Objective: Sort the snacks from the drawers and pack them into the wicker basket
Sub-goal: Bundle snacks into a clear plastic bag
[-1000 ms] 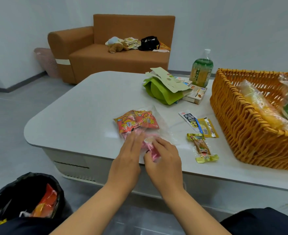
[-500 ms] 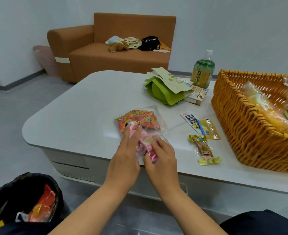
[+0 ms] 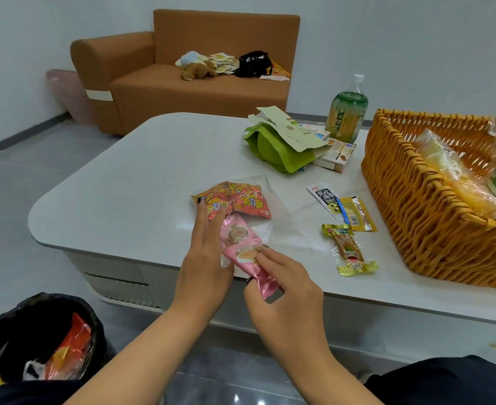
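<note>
Across the far wall stands a brown sofa (image 3: 200, 83) strewn with a plush toy and bits of clutter, and nearer sits the white counter (image 3: 141, 176) that carries everything else. On its right side the wicker basket (image 3: 425, 217) already holds a few wrapped snacks, among them a yellowish bag and a green one. Down at the near left a black bin bag (image 3: 36, 337) gapes with wrappers inside. Far on the counter a green bottle (image 3: 346, 112) stands upright beside a green pouch (image 3: 273, 150) with torn card on it. At the near edge, the left hand (image 3: 208, 258) lies with fingers straight, pressing an orange snack packet (image 3: 238, 200) that sits in a clear bag. The right hand (image 3: 284, 293) pinches a pink snack packet (image 3: 246, 252) between thumb and fingers, lifted just over the counter's rim. Right of it lie a yellow-ended sausage stick (image 3: 349, 249) and two small sachets (image 3: 343, 209), touching one another, near the basket.
</note>
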`<state>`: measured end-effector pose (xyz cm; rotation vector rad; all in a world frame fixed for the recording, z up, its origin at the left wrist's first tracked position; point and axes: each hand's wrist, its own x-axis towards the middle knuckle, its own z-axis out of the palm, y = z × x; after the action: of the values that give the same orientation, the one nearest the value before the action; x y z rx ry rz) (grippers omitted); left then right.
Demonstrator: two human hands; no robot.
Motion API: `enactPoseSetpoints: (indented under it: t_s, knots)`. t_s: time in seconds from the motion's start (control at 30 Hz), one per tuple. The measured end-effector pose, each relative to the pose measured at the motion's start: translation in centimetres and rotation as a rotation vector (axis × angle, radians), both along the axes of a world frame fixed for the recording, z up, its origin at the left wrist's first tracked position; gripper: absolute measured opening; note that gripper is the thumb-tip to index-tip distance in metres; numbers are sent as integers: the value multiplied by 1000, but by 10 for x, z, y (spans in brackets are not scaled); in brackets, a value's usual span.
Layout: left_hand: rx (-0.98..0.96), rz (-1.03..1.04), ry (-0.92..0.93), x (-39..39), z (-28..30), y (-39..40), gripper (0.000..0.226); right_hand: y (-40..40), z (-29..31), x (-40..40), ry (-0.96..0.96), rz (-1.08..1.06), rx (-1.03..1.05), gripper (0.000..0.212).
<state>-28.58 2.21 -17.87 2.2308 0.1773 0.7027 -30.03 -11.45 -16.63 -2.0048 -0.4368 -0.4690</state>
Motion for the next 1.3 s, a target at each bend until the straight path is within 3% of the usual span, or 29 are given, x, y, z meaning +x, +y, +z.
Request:
enactPoseSetpoints:
  t_s: [0.13, 0.3, 0.4, 0.47, 0.57, 0.7, 0.77, 0.93, 1.03, 1.17, 1.3]
  knots:
    - [-18, 3, -9, 1, -3, -1, 91, 6, -13, 15, 3, 2, -42, 44]
    - [2, 17, 3, -1, -3, -4, 84, 23, -19, 33, 131, 99, -243, 45]
    - [43, 14, 8, -1, -4, -3, 78, 34, -14, 48, 8, 70, -315, 40]
    - [105, -5, 22, 0, -5, -1, 82, 31, -16, 68, -51, 19, -500, 45]
    - [221, 7, 87, 2, -9, 0, 87, 15, -23, 92, 66, -72, -599, 42]
    - [372, 69, 190, 3, -9, -4, 76, 10, -4, 82, 86, -17, -908, 59]
    - [393, 95, 210, 6, -7, -6, 69, 4, 2, 79, 90, 80, -1011, 56]
    - [414, 95, 188, 15, -8, -3, 55, -6, 7, 85, 7, 42, -1099, 49]
    - [430, 106, 236, 19, -10, 1, 60, -2, 6, 82, -76, 91, -1175, 30]
    - [391, 130, 225, 23, -9, 2, 71, -4, -2, 90, -51, 80, -1122, 28]
    - [467, 125, 200, 25, -14, 2, 71, -10, 1, 82, -17, 130, -1075, 52]
